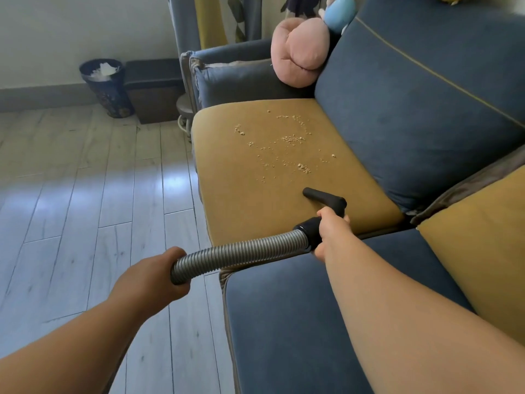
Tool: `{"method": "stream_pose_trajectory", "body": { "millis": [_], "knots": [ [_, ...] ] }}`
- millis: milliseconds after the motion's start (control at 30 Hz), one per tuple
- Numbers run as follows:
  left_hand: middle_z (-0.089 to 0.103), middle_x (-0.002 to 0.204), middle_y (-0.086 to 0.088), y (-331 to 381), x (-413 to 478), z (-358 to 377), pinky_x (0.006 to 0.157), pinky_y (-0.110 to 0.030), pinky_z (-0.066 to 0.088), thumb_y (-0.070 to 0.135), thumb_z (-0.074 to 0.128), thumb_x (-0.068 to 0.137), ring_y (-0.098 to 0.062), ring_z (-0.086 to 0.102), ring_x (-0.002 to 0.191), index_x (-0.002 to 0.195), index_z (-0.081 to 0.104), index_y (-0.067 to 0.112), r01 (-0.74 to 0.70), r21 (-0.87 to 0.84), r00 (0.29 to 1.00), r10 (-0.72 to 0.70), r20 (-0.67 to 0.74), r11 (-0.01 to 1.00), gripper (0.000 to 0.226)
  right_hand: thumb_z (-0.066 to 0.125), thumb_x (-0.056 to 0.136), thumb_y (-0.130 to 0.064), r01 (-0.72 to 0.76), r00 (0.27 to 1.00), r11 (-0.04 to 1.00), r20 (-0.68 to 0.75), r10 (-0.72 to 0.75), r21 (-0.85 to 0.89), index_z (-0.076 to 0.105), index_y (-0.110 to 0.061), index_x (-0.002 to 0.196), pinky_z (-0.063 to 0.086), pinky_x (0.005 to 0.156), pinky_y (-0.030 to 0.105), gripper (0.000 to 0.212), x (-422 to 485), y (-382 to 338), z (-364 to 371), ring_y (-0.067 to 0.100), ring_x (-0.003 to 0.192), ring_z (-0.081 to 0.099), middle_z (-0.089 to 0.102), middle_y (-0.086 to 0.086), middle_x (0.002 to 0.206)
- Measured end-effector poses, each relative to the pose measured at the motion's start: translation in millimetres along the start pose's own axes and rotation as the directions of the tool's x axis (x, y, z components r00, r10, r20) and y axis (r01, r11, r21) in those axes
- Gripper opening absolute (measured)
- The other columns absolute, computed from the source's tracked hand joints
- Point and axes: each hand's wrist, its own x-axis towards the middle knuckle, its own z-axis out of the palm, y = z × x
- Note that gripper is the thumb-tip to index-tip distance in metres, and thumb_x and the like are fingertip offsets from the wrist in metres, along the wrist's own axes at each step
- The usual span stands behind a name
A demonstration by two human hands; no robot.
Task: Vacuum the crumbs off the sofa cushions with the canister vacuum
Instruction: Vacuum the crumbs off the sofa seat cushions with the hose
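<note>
Living room — sofa (426,109), plush toys (301,51)

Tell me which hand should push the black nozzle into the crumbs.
Right. The right hand grips the black plastic nozzle, its tip near the pale crumbs on the mustard-yellow seat cushion. The left hand only holds the grey ribbed hose farther back, over the floor.

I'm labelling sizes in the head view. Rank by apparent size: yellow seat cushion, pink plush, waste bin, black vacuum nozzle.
1. yellow seat cushion
2. pink plush and waste bin: they look about alike, so they are left unranked
3. black vacuum nozzle, smallest
</note>
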Motion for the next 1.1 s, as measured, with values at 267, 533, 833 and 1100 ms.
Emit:
{"method": "stream_pose_trajectory", "body": {
  "millis": [267, 533, 833, 1100],
  "knots": [
    [0.061, 0.07, 0.012, -7, 21, -2, 0.056, -0.019, 0.045, 0.03, 0.071, 0.074, -0.004, 0.058, 0.064, 0.096, 0.049, 0.043, -0.119, -0.196, 0.983, 0.143, 0.115, 0.973, 0.033, 0.056, 0.086, -0.019, 0.016, 0.998, 0.999, -0.057, -0.013, 0.044, 0.015, -0.042, 0.148, 0.047, 0.093, 0.059, 0.077, -3, 8, 23, 0.038, 0.112, 0.053, 0.045, 0.01, 0.136],
    [0.059, 0.076, 0.018, 0, 57, -12, 0.06, -0.014, 0.047, 0.037, 0.072, 0.073, 0.0, 0.058, 0.068, 0.103, 0.048, 0.045, -0.256, -0.284, 0.931, 0.315, 0.184, 0.924, 0.039, 0.055, 0.088, -0.02, 0.026, 0.994, 0.997, -0.109, -0.018, 0.07, 0.012, -0.046, 0.147, 0.048, 0.091, 0.058, 0.077, -11, 9, 59, 0.037, 0.11, 0.053, 0.043, 0.009, 0.137],
    [0.065, 0.078, 0.006, -8, 77, -21, 0.057, -0.014, 0.053, 0.038, 0.073, 0.076, -0.006, 0.067, 0.065, 0.095, 0.057, 0.035, -0.134, -0.491, 0.863, 0.345, 0.369, 0.861, 0.025, 0.053, 0.089, -0.02, 0.028, 0.994, 0.999, -0.102, -0.029, -0.014, 0.008, -0.048, 0.147, 0.048, 0.09, 0.058, 0.078, -16, 2, 97, 0.037, 0.11, 0.052, 0.042, 0.007, 0.139],
    [0.066, 0.067, 0.004, -21, 81, -30, 0.058, -0.017, 0.052, 0.064, 0.068, 0.074, -0.008, 0.067, 0.059, 0.087, 0.066, 0.022, 0.074, -0.607, 0.84, 0.279, 0.466, 0.791, 0.043, 0.052, 0.089, -0.02, 0.019, 0.997, 0.998, -0.075, -0.023, -0.058, 0.007, -0.051, 0.145, 0.05, 0.076, 0.047, 0.078, -26, 4, 117, 0.033, 0.1, 0.054, 0.046, 0.006, 0.134]
  ]
}}
